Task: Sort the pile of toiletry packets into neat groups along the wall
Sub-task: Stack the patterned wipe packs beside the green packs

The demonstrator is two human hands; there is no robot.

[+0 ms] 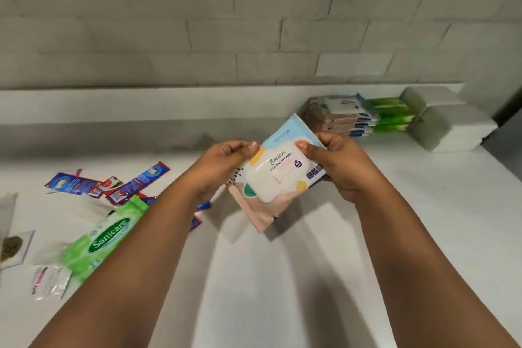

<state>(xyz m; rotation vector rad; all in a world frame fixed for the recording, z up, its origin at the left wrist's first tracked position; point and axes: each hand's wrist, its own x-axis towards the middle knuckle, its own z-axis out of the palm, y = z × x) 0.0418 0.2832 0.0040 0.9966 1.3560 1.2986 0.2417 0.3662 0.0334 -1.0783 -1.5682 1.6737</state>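
Left hand [223, 161]: pinches the near-left edge of the soft pastel plastic wet-wipes packet [278, 175].
Right hand [339, 164]: grips its right end, above the white counter [282, 277].
Handling: probably light, squashy, slick; hold by edges.
Destination: the stacked wipes packs [339, 118] at the wall.
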